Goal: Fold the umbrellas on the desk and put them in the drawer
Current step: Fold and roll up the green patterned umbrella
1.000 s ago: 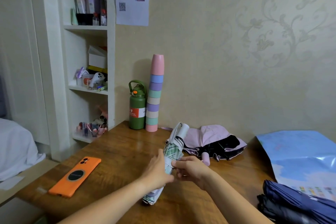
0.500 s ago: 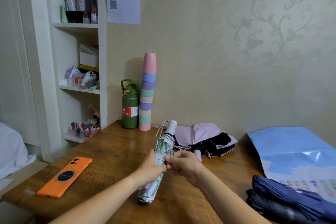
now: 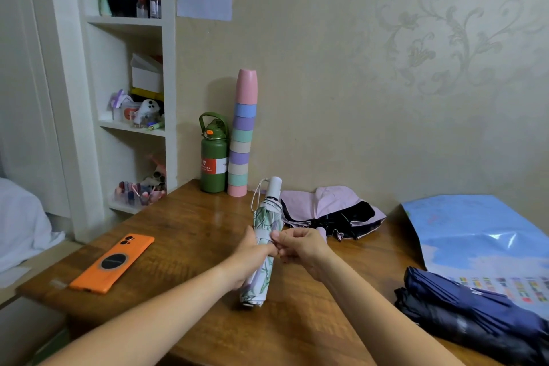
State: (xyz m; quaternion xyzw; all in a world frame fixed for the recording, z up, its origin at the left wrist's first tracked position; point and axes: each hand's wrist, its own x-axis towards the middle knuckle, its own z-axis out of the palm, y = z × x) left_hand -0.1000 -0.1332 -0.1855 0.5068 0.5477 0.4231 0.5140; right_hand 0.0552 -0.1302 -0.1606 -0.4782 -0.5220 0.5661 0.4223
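A folded white umbrella with a green leaf print point(image 3: 265, 218) stands tilted on the wooden desk point(image 3: 190, 226), its white handle up. My left hand point(image 3: 252, 255) grips its middle from the left. My right hand point(image 3: 300, 246) pinches the white strap wrapped round it. Behind lies a loosely collapsed pink and black umbrella point(image 3: 329, 211). Two dark blue folded umbrellas point(image 3: 475, 315) lie at the right front. No drawer is in view.
An orange phone point(image 3: 114, 261) lies at the desk's left. A green bottle point(image 3: 213, 157) and a stack of coloured cups point(image 3: 242, 139) stand against the wall. A blue plastic bag point(image 3: 481, 234) lies at the right. A white shelf unit point(image 3: 133, 98) stands left.
The leaf-print umbrella has been raised more upright and its canopy is wrapped tighter. My right hand has moved onto the strap at its middle.
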